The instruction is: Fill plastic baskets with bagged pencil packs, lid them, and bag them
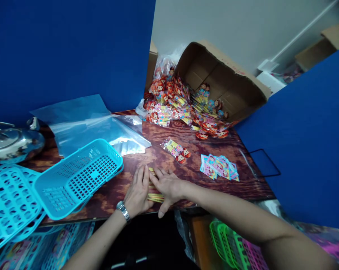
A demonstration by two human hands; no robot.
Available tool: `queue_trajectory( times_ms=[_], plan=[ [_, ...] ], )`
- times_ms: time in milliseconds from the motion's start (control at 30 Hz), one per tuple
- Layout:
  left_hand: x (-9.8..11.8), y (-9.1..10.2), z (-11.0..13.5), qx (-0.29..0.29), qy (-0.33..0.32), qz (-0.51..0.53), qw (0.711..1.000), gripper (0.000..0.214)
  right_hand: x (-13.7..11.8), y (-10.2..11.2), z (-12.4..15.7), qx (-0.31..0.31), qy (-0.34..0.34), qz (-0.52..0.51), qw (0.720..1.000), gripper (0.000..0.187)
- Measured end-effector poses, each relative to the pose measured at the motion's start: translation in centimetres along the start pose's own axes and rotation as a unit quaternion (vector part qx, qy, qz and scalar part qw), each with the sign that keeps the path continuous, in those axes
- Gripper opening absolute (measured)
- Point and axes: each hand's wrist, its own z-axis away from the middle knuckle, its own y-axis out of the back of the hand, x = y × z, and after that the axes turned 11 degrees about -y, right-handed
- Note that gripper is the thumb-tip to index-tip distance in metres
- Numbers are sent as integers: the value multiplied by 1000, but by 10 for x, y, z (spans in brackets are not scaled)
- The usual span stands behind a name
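My left hand (137, 192) and my right hand (167, 187) lie side by side at the near edge of the wooden table (186, 165). Their fingers are stretched out flat and press on a small stack of yellow striped items (154, 192) between them. A steel watch (123, 210) is on my left wrist. Just beyond my hands lies a small packet with red cartoon heads (177, 150). To its right is a fan of pink and blue cards (219, 167).
A tipped cardboard box (228, 80) at the back spills a heap of colourful packets (180, 107). Clear plastic bags (93, 127) and turquoise baskets (79, 176) sit to the left, beside a metal kettle (13, 142). Blue partitions enclose the table. Green and pink baskets (231, 243) are below right.
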Motion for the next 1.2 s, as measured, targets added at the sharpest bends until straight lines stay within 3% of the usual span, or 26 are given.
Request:
queue_trajectory(
  times_ms=[133, 233, 333, 433, 533, 667, 867, 1000, 1200],
  plan=[
    [-1, -2, -1, 9, 10, 8, 1000, 121, -5, -5, -4, 59, -36, 63, 996, 130],
    [-7, 3, 0, 17, -10, 45, 999, 121, -3, -6, -6, 108, -20, 69, 992, 117],
    [-14, 14, 9, 6, -24, 126, 992, 120, 4, -4, -5, 116, -6, 61, 991, 117],
    [-14, 19, 24, 29, 8, 165, 986, 115, 7, -3, -3, 117, -9, 41, 992, 120],
    [-8, 15, 29, 62, 6, 123, 990, 116, 5, -3, -3, 118, -14, 37, 992, 119],
    [-4, 11, 12, 62, -51, -17, 997, 112, 3, -4, -5, 124, -16, 72, 990, 112],
    [-8, 15, -9, -6, -49, -83, 995, 110, 7, -6, -7, 148, 5, 87, 985, 103],
    [0, 18, -12, -17, -50, -146, 988, 110, 9, -9, -10, 152, 14, 87, 984, 101],
    [4, 23, -26, -87, -44, -144, 985, 120, 14, -13, -16, 157, 12, 39, 987, 112]
  ],
)
